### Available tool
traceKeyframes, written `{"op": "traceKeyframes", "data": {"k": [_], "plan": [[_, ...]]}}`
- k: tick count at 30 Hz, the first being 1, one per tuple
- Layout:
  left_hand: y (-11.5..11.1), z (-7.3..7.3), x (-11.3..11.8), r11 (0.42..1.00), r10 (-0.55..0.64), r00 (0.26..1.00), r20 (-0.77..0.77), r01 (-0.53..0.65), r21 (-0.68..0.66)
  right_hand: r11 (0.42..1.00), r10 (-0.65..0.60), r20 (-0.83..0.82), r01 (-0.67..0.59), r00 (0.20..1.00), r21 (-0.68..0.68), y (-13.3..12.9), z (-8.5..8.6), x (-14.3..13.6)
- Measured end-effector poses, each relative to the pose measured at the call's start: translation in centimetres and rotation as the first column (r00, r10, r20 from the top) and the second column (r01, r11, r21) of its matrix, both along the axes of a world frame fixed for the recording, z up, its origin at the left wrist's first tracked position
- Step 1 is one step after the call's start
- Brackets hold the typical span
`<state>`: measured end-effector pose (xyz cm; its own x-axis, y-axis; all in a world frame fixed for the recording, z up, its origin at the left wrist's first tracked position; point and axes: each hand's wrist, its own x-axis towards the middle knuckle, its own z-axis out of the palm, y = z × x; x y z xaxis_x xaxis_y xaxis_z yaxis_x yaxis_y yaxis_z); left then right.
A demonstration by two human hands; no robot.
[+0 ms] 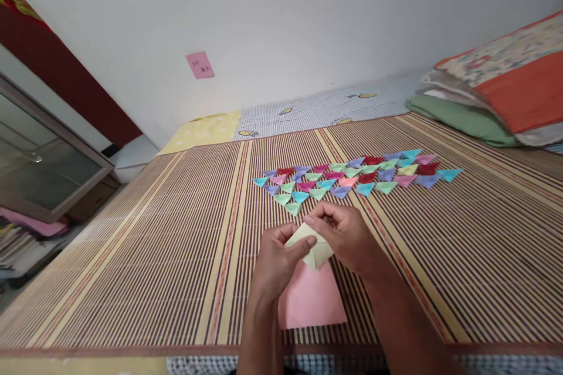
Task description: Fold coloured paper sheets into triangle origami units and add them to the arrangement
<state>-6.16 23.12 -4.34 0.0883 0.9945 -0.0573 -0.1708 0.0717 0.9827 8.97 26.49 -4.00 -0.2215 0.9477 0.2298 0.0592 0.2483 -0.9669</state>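
A pale yellow square of folded paper [317, 256] is held up between both hands, with crease lines meeting near its lower middle. My left hand [277, 255] pinches its left side, thumb lying across the front. At the paper's upper corner, my right hand [343, 234] grips the edge between thumb and curled fingers. Beneath the hands a pink sheet of paper [313, 299] lies flat on the striped mat [185, 246]. Just beyond the hands, several small folded paper triangles [305, 186] in green, blue, purple, red and pink form overlapping rows.
Folded bedding and a pillow [523, 82] are stacked at the right. Against the white wall lies a checked sheet [303, 108]; a pink note [200, 65] is stuck above it. A glass-fronted cabinet [39, 146] stands at the left, beyond the bed's edge.
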Motion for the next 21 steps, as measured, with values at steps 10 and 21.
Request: {"op": "traceKeyframes", "data": {"k": [10,21], "plan": [[0.0,-0.2,-1.6,0.997,-0.076,0.997,0.018,0.076,0.003,0.999,-0.042,-0.03,0.042,0.999,0.002,0.3,-0.1,1.0],[-0.3,0.6,-0.7,0.996,-0.067,0.998,0.006,0.067,-0.055,0.999,0.024,-0.014,-0.025,1.0,-0.024,-0.3,0.5,-0.6]]}}
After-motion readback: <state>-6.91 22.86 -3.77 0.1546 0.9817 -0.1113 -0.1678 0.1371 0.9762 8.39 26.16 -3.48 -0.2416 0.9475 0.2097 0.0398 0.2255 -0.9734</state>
